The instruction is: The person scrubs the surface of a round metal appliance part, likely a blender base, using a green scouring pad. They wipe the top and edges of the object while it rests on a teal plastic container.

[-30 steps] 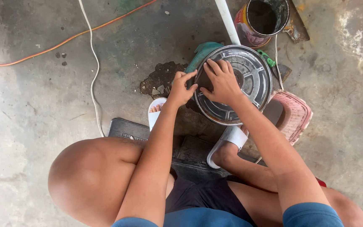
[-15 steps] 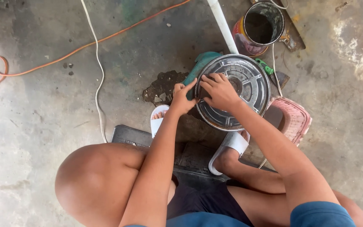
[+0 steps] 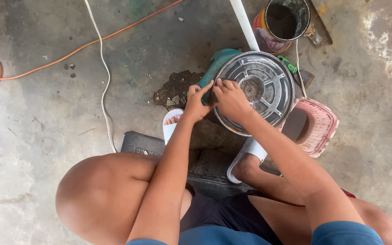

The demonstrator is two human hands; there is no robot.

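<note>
Seated low at the bottom of the frame, knees spread, you reach both arms up toward the centre. Your left hand (image 3: 196, 102) pinches the near-left rim of a round metal cover (image 3: 256, 90), apparently to steady it, while your right hand (image 3: 231, 99) lies on its face, fingers pressed together at the same edge. The cover lies face-up just right of centre, ribs radiating from its hub; being round, it has no long axis. It rests over a teal housing (image 3: 218, 63), between your white sandals (image 3: 171, 124). A pink basket (image 3: 320, 127) sits beside it at right. Beyond, at the top, stand a paint can (image 3: 283, 22) and white pipe (image 3: 245, 25); an orange cord (image 3: 46, 61) trails to the upper left across the concrete floor (image 3: 37, 118).
</note>
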